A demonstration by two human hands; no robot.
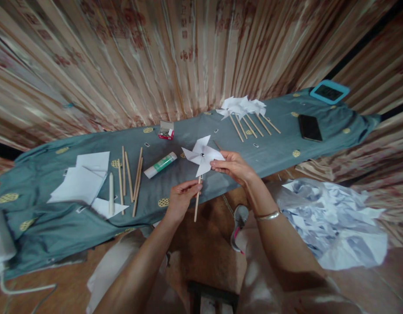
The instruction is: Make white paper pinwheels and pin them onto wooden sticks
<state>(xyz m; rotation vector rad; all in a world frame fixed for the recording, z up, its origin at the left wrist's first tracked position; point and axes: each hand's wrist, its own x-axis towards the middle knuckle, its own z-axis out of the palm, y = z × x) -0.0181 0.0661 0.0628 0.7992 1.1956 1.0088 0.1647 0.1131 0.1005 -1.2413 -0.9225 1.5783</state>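
Note:
A white paper pinwheel (201, 156) with a metal pin at its centre is held up over the near edge of the cloth-covered table. My left hand (181, 198) is closed round its wooden stick (197, 205) just below the blades. With thumb and fingers, my right hand (234, 166) pinches the blade on the right side. A glue stick tube (161, 165) with a green label lies left of the pinwheel. Behind it stands a small open red box (166, 131) with metal pins inside.
Loose wooden sticks (128, 174), a white candle-like stick (111, 194) and paper sheets (85, 179) lie at left. Several finished pinwheels (243, 107) rest at the back right. Further right are a dark phone-like object (310, 127) and a blue-framed clock (329, 91). A bag of paper scraps (332, 222) sits at lower right.

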